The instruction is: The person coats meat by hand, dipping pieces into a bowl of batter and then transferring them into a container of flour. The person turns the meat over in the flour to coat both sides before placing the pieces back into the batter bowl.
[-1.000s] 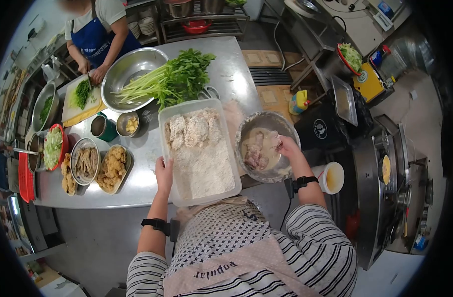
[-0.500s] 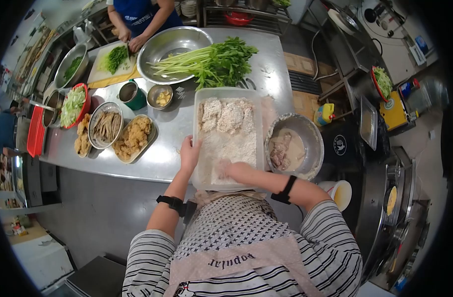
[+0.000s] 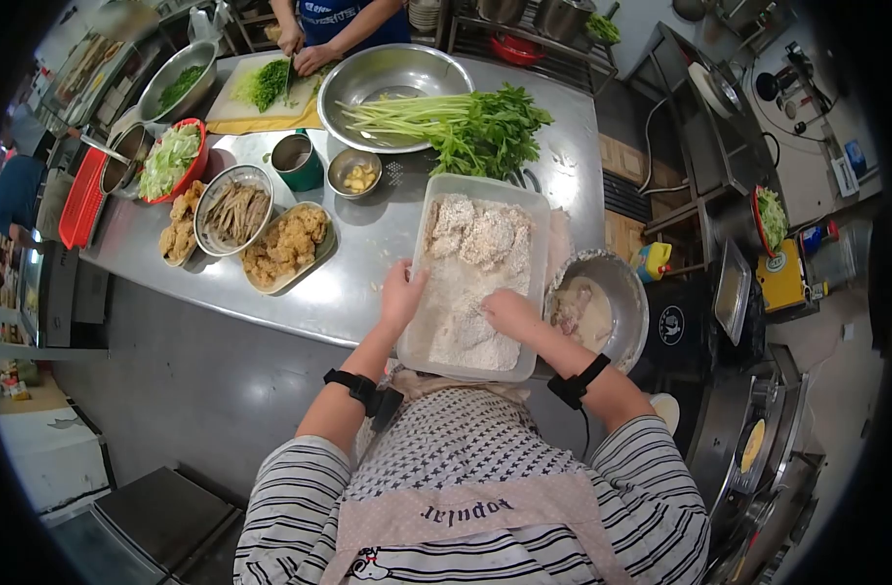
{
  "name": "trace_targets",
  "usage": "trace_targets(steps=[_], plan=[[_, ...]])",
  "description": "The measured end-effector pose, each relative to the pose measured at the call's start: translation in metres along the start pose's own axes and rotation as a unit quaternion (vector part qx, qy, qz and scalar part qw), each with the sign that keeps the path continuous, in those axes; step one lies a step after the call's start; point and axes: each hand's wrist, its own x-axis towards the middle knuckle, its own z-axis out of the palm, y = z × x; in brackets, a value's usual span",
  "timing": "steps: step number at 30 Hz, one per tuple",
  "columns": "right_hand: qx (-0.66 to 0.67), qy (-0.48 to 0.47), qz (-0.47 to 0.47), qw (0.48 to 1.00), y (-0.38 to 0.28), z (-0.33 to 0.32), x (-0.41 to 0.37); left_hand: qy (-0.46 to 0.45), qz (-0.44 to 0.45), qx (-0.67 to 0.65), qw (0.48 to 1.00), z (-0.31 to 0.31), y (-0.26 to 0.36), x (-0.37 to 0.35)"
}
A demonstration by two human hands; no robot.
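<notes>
The right hand (image 3: pixel 509 312) has left the batter bowl (image 3: pixel 623 283), where it was a second ago, and now lies palm down in the near right part of the plastic tray (image 3: pixel 485 182). Its fingers are held together and bent into the breadcrumbs (image 3: pixel 456 331); whether they close on a piece cannot be told. The left hand (image 3: pixel 402 292) has stayed at the tray's left wall, fingers curled over the rim and gripping it. The tray stands at the near edge of the steel table (image 3: pixel 358 278), just in front of the person, with breaded pieces (image 3: pixel 480 234) laid in its far half. The batter bowl sits just right of the tray and holds raw meat (image 3: pixel 568 310) in pale liquid. Beyond the tray lie leafy celery stalks (image 3: pixel 465 122), partly over a large steel basin (image 3: pixel 397 68). To the left stand a plate of fried pieces (image 3: pixel 285 244), a green cup (image 3: pixel 295 161) and a small bowl (image 3: pixel 356 175). At the far edge a co-worker's hands (image 3: pixel 305 49) chop greens on a cutting board (image 3: pixel 241 97).
</notes>
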Motion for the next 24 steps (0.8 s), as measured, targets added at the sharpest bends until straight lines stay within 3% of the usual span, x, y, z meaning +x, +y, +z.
trace_targets(steps=[2, 3, 5, 8, 12, 13, 15, 17, 20, 24], plan=[[0.097, 0.116, -0.103, 0.983, -0.018, -0.001, -0.004, -0.002, 0.006, 0.0, 1.0, 0.0, 0.001, 0.0], [0.098, 0.118, -0.101, 0.983, -0.021, 0.005, -0.001, 0.001, 0.014, 0.001, 1.0, 0.0, 0.002, -0.001], [0.013, 0.073, -0.085, 0.994, -0.023, 0.018, 0.008, 0.002, 0.026, 0.004, 1.0, 0.0, 0.003, -0.001], [-0.002, 0.078, -0.051, 0.996, -0.028, 0.018, 0.007, 0.014, 0.037, 0.003, 0.999, 0.002, -0.005, 0.001], [0.056, -0.019, -0.03, 0.998, -0.029, -0.01, 0.014, -0.002, 0.015, -0.01, 1.0, 0.002, -0.005, 0.001], [0.096, 0.002, -0.044, 0.994, -0.031, -0.023, 0.018, -0.009, -0.001, -0.008, 1.0, 0.002, -0.006, 0.0], [0.173, 0.064, -0.052, 0.981, -0.03, -0.054, 0.027, 0.031, 0.052, 0.012, 0.998, 0.005, -0.015, 0.002], [0.209, 0.12, -0.037, 0.97, -0.027, -0.081, 0.046, -0.023, 0.019, -0.006, 1.0, 0.0, -0.013, 0.003], [0.231, 0.247, -0.036, 0.94, -0.001, -0.11, 0.047, -0.045, 0.001, -0.032, 0.998, -0.001, -0.003, 0.0], [0.296, 0.19, 0.069, 0.934, 0.089, -0.129, 0.006, -0.044, 0.013, -0.007, 0.999, -0.002, -0.007, 0.001]])
